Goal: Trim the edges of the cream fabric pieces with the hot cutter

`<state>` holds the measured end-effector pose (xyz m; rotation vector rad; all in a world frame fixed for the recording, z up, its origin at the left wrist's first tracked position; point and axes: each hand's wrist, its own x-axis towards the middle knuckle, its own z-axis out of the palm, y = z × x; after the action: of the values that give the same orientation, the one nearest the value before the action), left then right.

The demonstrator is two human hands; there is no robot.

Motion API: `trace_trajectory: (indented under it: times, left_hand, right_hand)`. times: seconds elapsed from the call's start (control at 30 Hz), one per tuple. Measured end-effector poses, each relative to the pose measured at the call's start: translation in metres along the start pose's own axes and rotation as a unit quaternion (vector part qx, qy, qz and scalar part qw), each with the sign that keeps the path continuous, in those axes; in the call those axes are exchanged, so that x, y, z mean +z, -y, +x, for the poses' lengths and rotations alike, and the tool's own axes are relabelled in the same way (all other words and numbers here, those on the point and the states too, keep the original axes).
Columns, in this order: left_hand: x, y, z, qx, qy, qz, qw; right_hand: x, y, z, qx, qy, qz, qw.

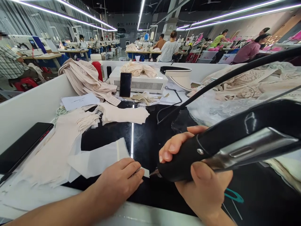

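Observation:
My right hand (205, 193) is wrapped round a black corded handheld cutting tool (235, 125) with a long metal lever. Its small metal tip (155, 172) points left and meets the end of a thin pale strip under my left fingertips. Fingers pressed together, my left hand (117, 183) pinches that strip, which looks like the edge of a sheer white fabric piece (98, 158); its fingers hide part of it. Beyond lies a stack of beige fabric pieces (124, 113) on the black work surface (150, 135). Teal-handled thread snips (235, 195) lie partly behind my right wrist.
Piled beige fabric (54, 147) and a black power bank-like device (23, 146) lie left. At the back stand a vented white box (141, 84), an upright phone (125, 84) and a red thread cone (97, 70). A black cable (211, 83) arches overhead. Several people work beyond.

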<state>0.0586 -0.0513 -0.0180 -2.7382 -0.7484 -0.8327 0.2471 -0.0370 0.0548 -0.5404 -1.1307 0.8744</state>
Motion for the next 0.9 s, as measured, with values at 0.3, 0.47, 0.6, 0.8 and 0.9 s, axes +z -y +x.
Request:
trace_trajectory:
  times: [0.3, 0.47, 0.6, 0.8, 0.9]
  left_hand:
    - [-0.004, 0.001, 0.003, 0.016, 0.002, -0.005, 1.000]
    - [-0.015, 0.006, 0.003, 0.001, 0.022, -0.031, 0.999]
    - [-0.019, 0.012, -0.003, -0.019, 0.047, -0.064, 0.997]
    - [-0.020, 0.017, -0.007, -0.024, 0.056, -0.119, 0.991]
    - [-0.020, 0.016, -0.008, -0.023, 0.053, -0.117, 0.991]
  right_hand:
    - [-0.002, -0.003, -0.004, 0.006, -0.003, -0.015, 1.000]
    - [-0.003, -0.001, -0.001, -0.002, -0.006, -0.012, 1.000]
    - [-0.004, 0.002, 0.002, -0.005, -0.005, -0.017, 1.000]
    - [-0.004, 0.005, 0.003, 0.001, -0.012, -0.031, 0.999]
    - [-0.003, 0.005, 0.004, 0.003, -0.030, -0.022, 0.999]
